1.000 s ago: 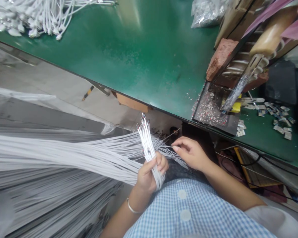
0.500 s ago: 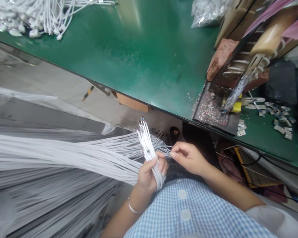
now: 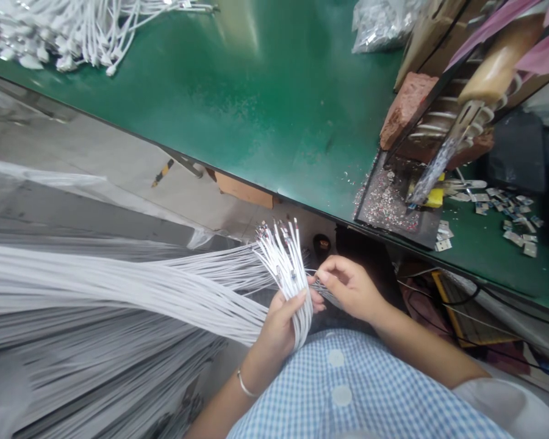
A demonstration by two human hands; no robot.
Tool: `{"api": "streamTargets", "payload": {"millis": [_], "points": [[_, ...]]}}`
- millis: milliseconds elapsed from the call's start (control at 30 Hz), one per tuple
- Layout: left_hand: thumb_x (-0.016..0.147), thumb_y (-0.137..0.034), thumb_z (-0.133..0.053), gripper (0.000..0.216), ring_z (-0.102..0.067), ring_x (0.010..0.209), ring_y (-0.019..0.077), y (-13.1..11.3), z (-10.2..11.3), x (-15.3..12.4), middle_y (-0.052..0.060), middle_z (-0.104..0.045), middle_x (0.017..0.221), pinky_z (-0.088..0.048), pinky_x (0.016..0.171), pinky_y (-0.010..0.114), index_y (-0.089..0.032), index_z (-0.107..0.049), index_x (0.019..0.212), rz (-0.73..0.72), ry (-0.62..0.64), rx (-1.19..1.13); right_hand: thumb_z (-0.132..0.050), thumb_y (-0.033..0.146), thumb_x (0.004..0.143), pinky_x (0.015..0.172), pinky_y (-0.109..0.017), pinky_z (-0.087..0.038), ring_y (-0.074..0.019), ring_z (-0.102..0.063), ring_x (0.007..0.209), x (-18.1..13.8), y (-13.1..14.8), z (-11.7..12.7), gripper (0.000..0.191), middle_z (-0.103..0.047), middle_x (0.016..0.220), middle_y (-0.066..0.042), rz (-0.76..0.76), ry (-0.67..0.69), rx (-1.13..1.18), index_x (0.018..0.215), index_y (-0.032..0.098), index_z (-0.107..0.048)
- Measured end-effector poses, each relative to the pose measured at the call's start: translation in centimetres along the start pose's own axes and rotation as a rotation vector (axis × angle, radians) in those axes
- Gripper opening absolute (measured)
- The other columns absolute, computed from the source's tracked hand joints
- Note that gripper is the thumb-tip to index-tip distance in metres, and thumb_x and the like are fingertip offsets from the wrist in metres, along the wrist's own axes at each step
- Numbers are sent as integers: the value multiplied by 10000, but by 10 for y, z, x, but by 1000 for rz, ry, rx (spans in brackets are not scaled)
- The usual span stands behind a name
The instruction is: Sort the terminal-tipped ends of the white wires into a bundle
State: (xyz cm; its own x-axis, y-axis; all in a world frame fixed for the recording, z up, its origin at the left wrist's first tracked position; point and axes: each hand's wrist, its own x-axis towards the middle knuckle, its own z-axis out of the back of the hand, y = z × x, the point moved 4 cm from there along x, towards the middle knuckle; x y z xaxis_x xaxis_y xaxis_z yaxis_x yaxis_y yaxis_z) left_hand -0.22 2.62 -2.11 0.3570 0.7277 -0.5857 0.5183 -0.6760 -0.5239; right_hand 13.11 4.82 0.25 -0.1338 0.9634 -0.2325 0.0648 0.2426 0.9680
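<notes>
My left hand [image 3: 281, 326] grips a bunch of white cables [image 3: 286, 259] with their stripped ends fanned upward, below the edge of the green table [image 3: 256, 116]. A long sheaf of white cables [image 3: 96, 292] stretches away to the left across my lap. My right hand [image 3: 350, 286] sits just to the right of the bunch, thumb and fingers pinched on the end of a thin cable that runs to the bunch.
A heap of white cables with plugs [image 3: 64, 30] lies at the table's far left. At the right stand a brick [image 3: 405, 103], a dark tray of metal scraps [image 3: 388, 204], a lever tool [image 3: 466, 122], small metal parts [image 3: 507, 213] and a plastic bag [image 3: 379, 21].
My right hand moved left to the bunch and pinched a cable end. The cable ends in my left hand fanned out and shifted slightly right.
</notes>
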Motion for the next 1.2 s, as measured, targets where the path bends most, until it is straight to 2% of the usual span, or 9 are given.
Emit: {"api": "streamTargets", "payload": {"millis": [100,167,400,533,700,833,1033,1200], "points": [[747,-281,-721,198,-641,670,145,5,3,0,58,-694,752,-508,670,241,-130,-686,870,-7,-19,111,-583,477,807,473,-245,-454,-108,-520,472,2,-6,-4,300,-530,598,28,-102,37,134,813,190,-497],[753,-299,-716,211,-641,680,150,8,4,0,70,-699,764,-509,676,245,-123,-678,863,-16,-24,176,-604,513,778,432,-229,-428,-100,-505,432,4,-8,-4,341,-528,565,39,-133,23,138,803,195,-483],[680,-330,-775,304,-614,616,138,11,3,-4,53,-689,686,-502,635,242,-115,-690,876,15,-12,304,-724,549,629,499,-221,-412,-90,-490,504,15,-9,5,437,-526,578,26,-181,-81,149,654,163,-521],[700,-350,-760,297,-628,643,137,12,6,-4,53,-703,726,-509,655,241,-123,-698,881,2,-3,374,-706,546,655,494,-223,-397,-89,-469,501,14,-6,10,436,-510,564,25,-147,-115,132,614,160,-507],[744,-332,-730,241,-647,681,139,11,7,-3,59,-718,769,-516,697,241,-135,-678,873,-44,-37,380,-681,544,690,477,-223,-401,-93,-476,491,10,-9,6,430,-522,560,21,-139,-50,122,623,168,-484],[728,-339,-745,309,-659,717,151,9,6,-3,70,-723,811,-526,687,239,-140,-663,950,-50,-53,324,-690,536,686,437,-209,-389,-82,-469,447,6,-15,0,441,-501,541,39,-161,-9,158,627,178,-439],[727,-342,-746,297,-637,655,117,5,3,-4,44,-708,749,-522,646,208,-132,-668,922,-61,-55,357,-684,520,706,396,-217,-412,-112,-525,401,2,-16,-7,445,-538,479,41,-185,77,222,637,198,-386],[711,-357,-755,303,-629,630,109,4,2,-4,37,-705,725,-519,630,201,-124,-666,883,-63,-51,372,-716,514,669,468,-216,-424,-90,-504,483,6,-10,1,429,-531,557,28,-146,-21,173,637,170,-461]]}}
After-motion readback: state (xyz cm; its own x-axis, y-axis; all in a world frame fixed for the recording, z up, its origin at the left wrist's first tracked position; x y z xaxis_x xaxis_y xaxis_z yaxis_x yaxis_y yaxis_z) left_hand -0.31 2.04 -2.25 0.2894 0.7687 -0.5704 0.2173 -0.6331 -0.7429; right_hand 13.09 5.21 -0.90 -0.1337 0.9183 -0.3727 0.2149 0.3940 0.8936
